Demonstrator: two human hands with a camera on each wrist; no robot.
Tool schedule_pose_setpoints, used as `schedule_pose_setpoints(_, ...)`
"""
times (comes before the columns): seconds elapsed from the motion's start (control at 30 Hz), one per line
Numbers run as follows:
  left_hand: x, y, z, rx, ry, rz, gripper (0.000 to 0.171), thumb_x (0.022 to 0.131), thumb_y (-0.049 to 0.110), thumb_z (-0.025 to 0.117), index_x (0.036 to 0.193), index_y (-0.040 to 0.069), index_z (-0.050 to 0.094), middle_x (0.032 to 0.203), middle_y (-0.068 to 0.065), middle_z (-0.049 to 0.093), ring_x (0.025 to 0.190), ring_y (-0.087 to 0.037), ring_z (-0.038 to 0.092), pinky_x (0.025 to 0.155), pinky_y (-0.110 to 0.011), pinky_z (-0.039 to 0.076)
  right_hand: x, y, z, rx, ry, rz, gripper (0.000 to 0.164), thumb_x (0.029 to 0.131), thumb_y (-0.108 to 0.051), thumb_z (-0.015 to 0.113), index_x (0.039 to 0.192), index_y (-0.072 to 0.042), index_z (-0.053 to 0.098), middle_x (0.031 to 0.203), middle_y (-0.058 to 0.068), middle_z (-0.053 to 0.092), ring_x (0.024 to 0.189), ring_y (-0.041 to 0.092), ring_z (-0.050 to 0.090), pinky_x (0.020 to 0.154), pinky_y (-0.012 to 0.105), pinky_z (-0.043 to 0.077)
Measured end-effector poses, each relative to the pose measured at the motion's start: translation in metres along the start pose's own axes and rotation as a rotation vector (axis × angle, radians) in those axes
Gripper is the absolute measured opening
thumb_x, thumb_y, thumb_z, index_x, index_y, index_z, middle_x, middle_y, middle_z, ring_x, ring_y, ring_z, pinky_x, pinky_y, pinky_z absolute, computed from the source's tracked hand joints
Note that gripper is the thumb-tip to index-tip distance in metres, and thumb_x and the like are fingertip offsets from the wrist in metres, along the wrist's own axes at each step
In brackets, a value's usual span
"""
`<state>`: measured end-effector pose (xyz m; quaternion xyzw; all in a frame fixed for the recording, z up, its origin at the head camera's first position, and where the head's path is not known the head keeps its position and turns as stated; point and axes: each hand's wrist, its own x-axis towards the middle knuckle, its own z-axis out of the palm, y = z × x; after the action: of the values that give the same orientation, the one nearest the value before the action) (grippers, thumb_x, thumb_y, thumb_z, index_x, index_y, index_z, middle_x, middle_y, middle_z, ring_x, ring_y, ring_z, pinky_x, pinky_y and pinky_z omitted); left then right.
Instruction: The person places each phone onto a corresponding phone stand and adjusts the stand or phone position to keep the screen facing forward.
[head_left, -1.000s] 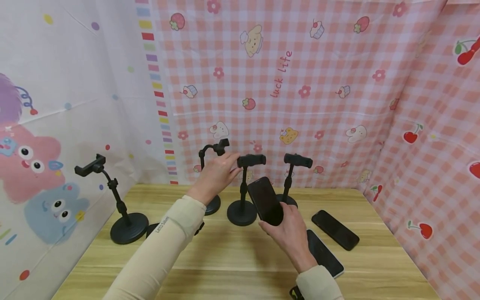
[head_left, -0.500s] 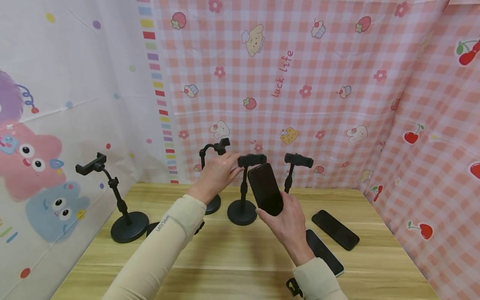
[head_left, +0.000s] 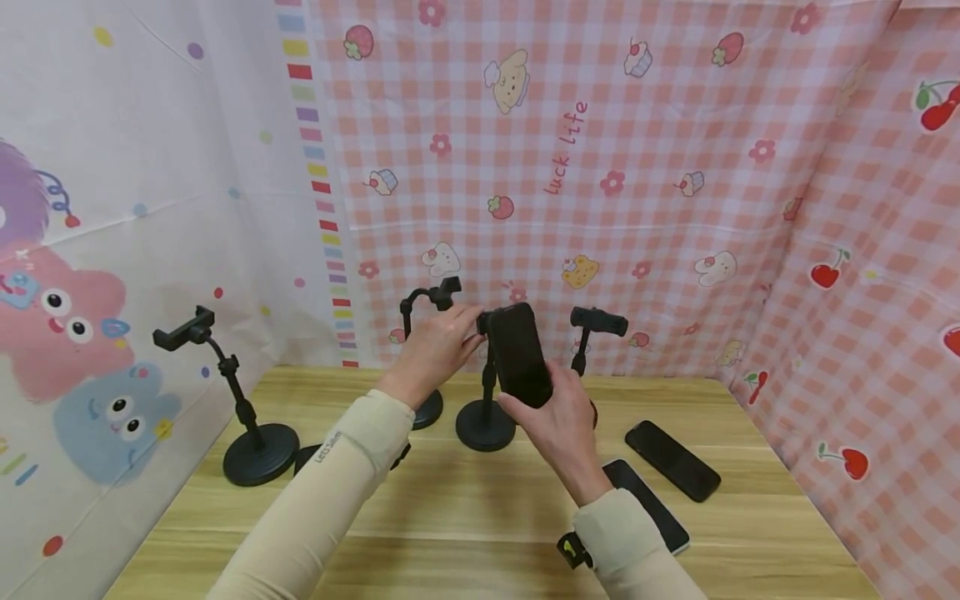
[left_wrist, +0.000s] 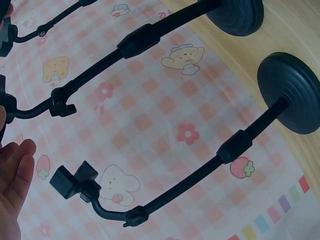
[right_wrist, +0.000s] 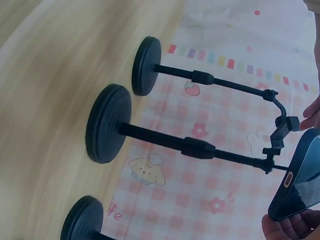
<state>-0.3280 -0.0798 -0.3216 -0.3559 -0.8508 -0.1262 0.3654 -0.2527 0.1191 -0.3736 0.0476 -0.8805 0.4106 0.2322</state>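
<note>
My right hand (head_left: pixel 557 429) grips a black smartphone (head_left: pixel 519 354), tilted upright with its dark screen facing me. The phone stands in front of the clamp of the middle phone stand (head_left: pixel 486 423) and hides most of it. At the clamp's left end, my left hand (head_left: pixel 438 354) pinches the holder with thumb and fingers. In the left wrist view only part of the left hand (left_wrist: pixel 15 175) shows at the left edge, beside the clamp. The right wrist view shows the phone (right_wrist: pixel 300 175) close to the clamp, fingers under its lower edge; whether they touch is unclear.
Other black phone stands are near: one at far left (head_left: pixel 260 454), one behind my left hand (head_left: pixel 447 290), one at right (head_left: pixel 598 321). Two phones lie on the table at right, a black one (head_left: pixel 672 460) and a pale-edged one (head_left: pixel 651 508). Patterned cloth (head_left: pixel 637 233) hangs behind.
My right hand has raised the phone and moved it left, from below the clamp to in front of it. The left hand has stayed at the clamp's end.
</note>
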Motion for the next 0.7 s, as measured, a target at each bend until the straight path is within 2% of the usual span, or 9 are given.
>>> schedule_pose_setpoints(0.2, 0.0, 0.0, 0.002, -0.002, 0.006, -0.008, 0.037, 0.09, 0.014, 0.075, 0.123, 0.0, 0.064, 0.113, -0.013, 0.068, 0.097, -0.024, 0.069, 0.085, -0.034, 0.055, 0.007, -0.009, 0.005, 0.052, -0.011, 0.005, 0.07, 0.077, -0.051, 0.081, 0.129, -0.009, 0.06, 0.116, 0.01, 0.059, 0.1, 0.028, 0.055, 0.084, 0.046, 0.047)
schedule_pose_setpoints(0.43, -0.001, 0.0, 0.003, -0.009, 0.022, -0.012, 0.032, 0.09, 0.014, 0.075, 0.119, 0.001, 0.066, 0.108, -0.012, 0.069, 0.094, -0.023, 0.069, 0.085, -0.034, 0.055, 0.013, -0.016, 0.01, 0.087, -0.002, 0.019, 0.064, 0.078, -0.052, 0.08, 0.126, -0.013, 0.062, 0.107, 0.005, 0.06, 0.095, 0.023, 0.055, 0.08, 0.044, 0.048)
schedule_pose_setpoints(0.7, -0.001, -0.002, 0.006, 0.006, 0.066, 0.019, 0.031, 0.09, 0.014, 0.075, 0.116, 0.0, 0.066, 0.105, -0.012, 0.069, 0.092, -0.024, 0.069, 0.083, -0.034, 0.056, 0.021, -0.021, 0.011, 0.133, -0.015, 0.031, 0.056, 0.079, -0.053, 0.078, 0.119, -0.016, 0.063, 0.101, 0.002, 0.062, 0.092, 0.021, 0.057, 0.079, 0.043, 0.049)
